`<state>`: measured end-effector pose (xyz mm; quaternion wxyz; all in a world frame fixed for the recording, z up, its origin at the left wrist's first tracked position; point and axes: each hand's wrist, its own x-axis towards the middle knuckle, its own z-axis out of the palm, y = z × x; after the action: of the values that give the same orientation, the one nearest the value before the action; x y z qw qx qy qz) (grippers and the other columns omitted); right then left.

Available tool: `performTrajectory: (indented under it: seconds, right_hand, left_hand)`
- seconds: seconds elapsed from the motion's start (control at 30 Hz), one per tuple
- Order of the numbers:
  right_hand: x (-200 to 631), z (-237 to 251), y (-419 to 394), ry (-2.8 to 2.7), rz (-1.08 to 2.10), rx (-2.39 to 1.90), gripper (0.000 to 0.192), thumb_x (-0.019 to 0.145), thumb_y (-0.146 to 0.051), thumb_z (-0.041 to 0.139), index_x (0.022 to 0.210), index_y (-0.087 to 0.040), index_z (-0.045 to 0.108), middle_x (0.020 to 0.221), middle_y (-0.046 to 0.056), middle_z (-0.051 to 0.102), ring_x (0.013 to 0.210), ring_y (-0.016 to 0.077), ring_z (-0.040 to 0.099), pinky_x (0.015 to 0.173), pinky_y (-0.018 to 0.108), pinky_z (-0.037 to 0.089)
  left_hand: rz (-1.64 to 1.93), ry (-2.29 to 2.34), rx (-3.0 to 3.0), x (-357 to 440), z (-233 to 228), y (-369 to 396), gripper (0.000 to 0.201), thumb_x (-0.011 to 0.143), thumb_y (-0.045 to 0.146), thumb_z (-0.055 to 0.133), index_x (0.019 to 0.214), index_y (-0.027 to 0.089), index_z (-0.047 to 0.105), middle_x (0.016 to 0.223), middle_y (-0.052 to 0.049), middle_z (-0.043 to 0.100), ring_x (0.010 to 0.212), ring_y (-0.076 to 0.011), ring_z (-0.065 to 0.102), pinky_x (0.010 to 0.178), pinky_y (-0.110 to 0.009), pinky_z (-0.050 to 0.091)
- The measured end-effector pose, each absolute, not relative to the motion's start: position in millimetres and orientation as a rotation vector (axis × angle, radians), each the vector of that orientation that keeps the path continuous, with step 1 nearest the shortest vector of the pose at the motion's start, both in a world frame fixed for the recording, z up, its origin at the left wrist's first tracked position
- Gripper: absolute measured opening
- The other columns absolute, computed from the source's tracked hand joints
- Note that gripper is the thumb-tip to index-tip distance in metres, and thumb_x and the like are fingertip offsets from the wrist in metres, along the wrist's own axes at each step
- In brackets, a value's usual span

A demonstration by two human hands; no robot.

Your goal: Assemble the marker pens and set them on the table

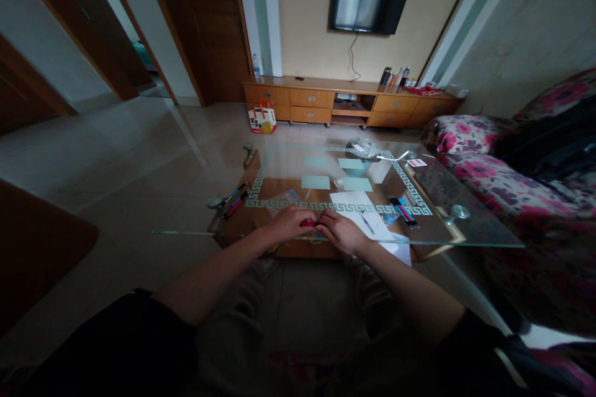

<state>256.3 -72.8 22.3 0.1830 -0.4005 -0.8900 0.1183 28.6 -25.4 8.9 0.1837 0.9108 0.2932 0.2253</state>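
At the near edge of the glass table (465, 229), my left hand (288, 223) and right hand (342, 231) together grasp a red pen (308, 223); white paper (361, 211) lies just beside my right hand.

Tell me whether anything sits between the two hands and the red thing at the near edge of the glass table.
Nothing visible does. The left hand and the right hand both close directly on the red object, one at each end, above the glass table. The white paper lies beside them, not between.
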Motion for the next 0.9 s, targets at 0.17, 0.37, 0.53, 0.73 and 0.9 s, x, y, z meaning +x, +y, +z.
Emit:
performTrajectory:
  seconds: [0.17, 0.37, 0.53, 0.73, 0.9]
  right_hand:
    - [254.8, 18.6, -70.4, -2.536, 0.290, -1.145, 0.025, 0.103, -0.035, 0.042, 0.106, -0.020, 0.062, 0.102, 0.007, 0.058, 0.091, 0.0179, 0.059, 0.084, 0.030, 0.049]
    - [257.9, 16.7, -67.0, -2.531, 0.309, -1.141, 0.025, 0.102, -0.034, 0.044, 0.107, -0.020, 0.064, 0.102, 0.008, 0.060, 0.093, 0.0180, 0.061, 0.084, 0.029, 0.049]
    - [260.0, 17.1, -66.5, -2.523, 0.322, -1.137, 0.026, 0.102, -0.035, 0.045, 0.105, -0.019, 0.066, 0.102, 0.008, 0.062, 0.094, 0.0191, 0.062, 0.085, 0.031, 0.050]
    - [260.4, 16.8, -66.1, -2.510, 0.342, -1.135, 0.027, 0.101, -0.034, 0.046, 0.106, -0.019, 0.067, 0.102, 0.008, 0.063, 0.095, 0.0192, 0.062, 0.086, 0.031, 0.050]
    - [260.5, 16.5, -65.2, -2.516, 0.335, -1.121, 0.027, 0.102, -0.034, 0.045, 0.106, -0.019, 0.068, 0.103, 0.009, 0.063, 0.098, 0.0194, 0.062, 0.088, 0.031, 0.050]
  left_hand:
    - [0.631, 0.833, 2.561, 27.6, 9.3, -25.2, 0.016, 0.089, 0.036, 0.066, 0.092, 0.020, 0.069, 0.085, -0.002, 0.070, 0.080, -0.0153, 0.063, 0.075, -0.025, 0.043]
    - [0.601, 0.809, 2.521, 24.2, 6.7, -22.2, 0.016, 0.090, 0.035, 0.065, 0.092, 0.020, 0.071, 0.086, -0.001, 0.072, 0.080, -0.0145, 0.064, 0.077, -0.024, 0.043]
    - [0.577, 0.825, 2.493, 23.7, 6.8, -21.5, 0.018, 0.090, 0.036, 0.065, 0.093, 0.020, 0.073, 0.085, -0.002, 0.073, 0.079, -0.0147, 0.065, 0.075, -0.025, 0.043]
    - [0.555, 0.811, 2.483, 24.5, 10.2, -22.1, 0.018, 0.091, 0.035, 0.064, 0.095, 0.020, 0.074, 0.087, -0.002, 0.074, 0.080, -0.0150, 0.066, 0.076, -0.025, 0.044]
    - [0.549, 0.802, 2.475, 25.1, 12.5, -23.2, 0.019, 0.092, 0.035, 0.063, 0.096, 0.020, 0.074, 0.088, -0.002, 0.075, 0.079, -0.0148, 0.066, 0.076, -0.025, 0.044]
